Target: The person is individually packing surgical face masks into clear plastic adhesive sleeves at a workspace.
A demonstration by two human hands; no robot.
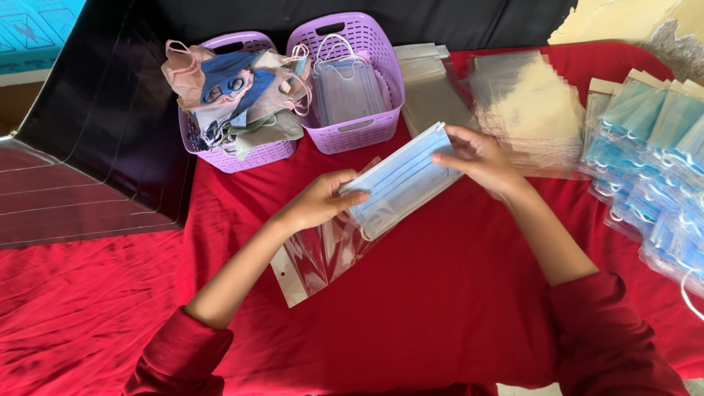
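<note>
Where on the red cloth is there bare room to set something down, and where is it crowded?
Bare: the red cloth between the forearms, and its left part below the purple baskets. Crowded: the far edge with baskets and clear bags, and the right edge with bagged masks.

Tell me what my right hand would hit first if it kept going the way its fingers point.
The right hand points left, along the light blue pleated face mask it holds. Past that, probably the left hand gripping the other end; depth is unclear.

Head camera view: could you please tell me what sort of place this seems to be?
Probably a small hand-packing table: the hands hold a blue face mask at a clear sleeve, with stacks of empty sleeves, bagged masks and two purple baskets nearby.
</note>
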